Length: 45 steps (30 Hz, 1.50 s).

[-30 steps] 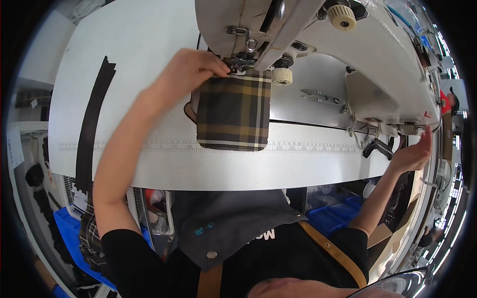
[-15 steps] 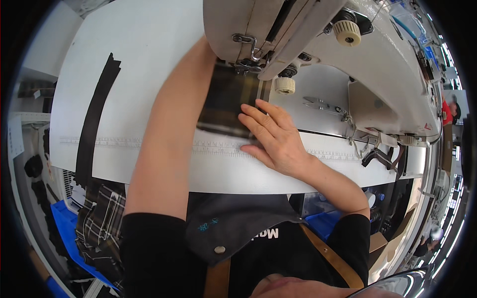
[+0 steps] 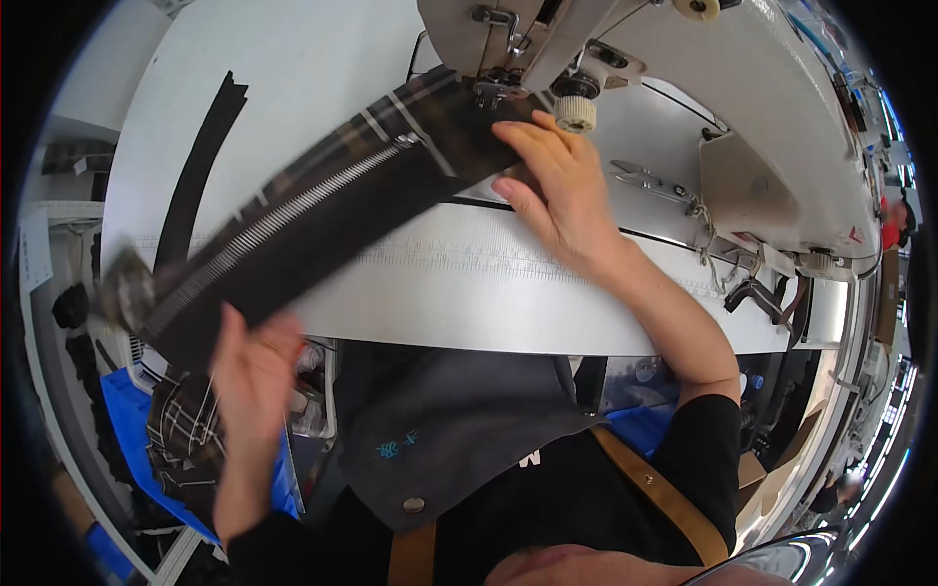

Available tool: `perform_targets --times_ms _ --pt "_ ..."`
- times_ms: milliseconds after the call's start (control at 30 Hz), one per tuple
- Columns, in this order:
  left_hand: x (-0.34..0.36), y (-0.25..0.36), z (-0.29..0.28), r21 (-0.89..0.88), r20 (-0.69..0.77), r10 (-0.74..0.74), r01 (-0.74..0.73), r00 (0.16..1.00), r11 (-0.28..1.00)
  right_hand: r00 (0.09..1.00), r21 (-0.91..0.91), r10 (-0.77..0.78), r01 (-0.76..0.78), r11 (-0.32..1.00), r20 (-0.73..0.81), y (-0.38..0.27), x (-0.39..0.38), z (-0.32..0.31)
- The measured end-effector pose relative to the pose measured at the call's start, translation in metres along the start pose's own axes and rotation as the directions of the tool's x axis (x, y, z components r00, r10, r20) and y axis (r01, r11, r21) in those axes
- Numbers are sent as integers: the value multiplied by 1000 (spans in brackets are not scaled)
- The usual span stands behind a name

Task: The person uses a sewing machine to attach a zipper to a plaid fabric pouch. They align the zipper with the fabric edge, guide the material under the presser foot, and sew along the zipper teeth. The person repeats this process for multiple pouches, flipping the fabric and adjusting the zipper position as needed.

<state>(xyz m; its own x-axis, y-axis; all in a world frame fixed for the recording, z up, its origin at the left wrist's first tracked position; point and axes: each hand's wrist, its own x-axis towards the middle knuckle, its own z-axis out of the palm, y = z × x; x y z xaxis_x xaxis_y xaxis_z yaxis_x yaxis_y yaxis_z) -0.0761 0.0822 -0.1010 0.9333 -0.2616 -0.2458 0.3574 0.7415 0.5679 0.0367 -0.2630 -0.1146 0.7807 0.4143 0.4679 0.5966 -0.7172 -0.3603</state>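
A strip of dark plaid fabric with a black tape and a silver zipper (image 3: 313, 200) slants from the sewing machine's presser foot (image 3: 491, 95) down to the table's left front edge. Its far left end is blurred. My right hand (image 3: 567, 190) lies at the fabric's right edge beside the presser foot, fingers stretched over the cloth and thumb apart. Below the strip's lower left part is my left hand (image 3: 256, 376), smeared by motion, with thumb and fingers apart and nothing seen between them. Whether it touches the black tape I cannot tell.
A black fabric strip (image 3: 200, 176) lies on the white table at left. Thread snips (image 3: 650, 180) rest on the machine bed under the arm. A printed ruler scale (image 3: 440, 256) runs along the table's front. Plaid fabric (image 3: 186, 430) sits in a blue bin (image 3: 122, 410) at lower left.
My left arm has drawn back from beside the needle to the lower left. The zippered strip now stretches out leftward across the table. My right hand has shifted slightly up and right.
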Motion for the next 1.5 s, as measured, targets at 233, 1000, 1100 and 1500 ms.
perform_targets --times_ms 233,1000,1100,1500 --pt "-14 0 66 782 450 -544 -19 708 622 1000 -40 2 -2 999 -6 50 27 2" --pt "58 -106 79 528 664 -221 -657 715 -538 715 -199 -515 656 728 473 -8 55 -20" --pt "61 -91 83 593 704 -204 -721 680 -357 836 -167 -477 529 832 271 -2 30 -13" --pt "193 -48 73 448 861 -32 -789 507 -421 875 -96 -482 476 874 -42 -3 13 8"
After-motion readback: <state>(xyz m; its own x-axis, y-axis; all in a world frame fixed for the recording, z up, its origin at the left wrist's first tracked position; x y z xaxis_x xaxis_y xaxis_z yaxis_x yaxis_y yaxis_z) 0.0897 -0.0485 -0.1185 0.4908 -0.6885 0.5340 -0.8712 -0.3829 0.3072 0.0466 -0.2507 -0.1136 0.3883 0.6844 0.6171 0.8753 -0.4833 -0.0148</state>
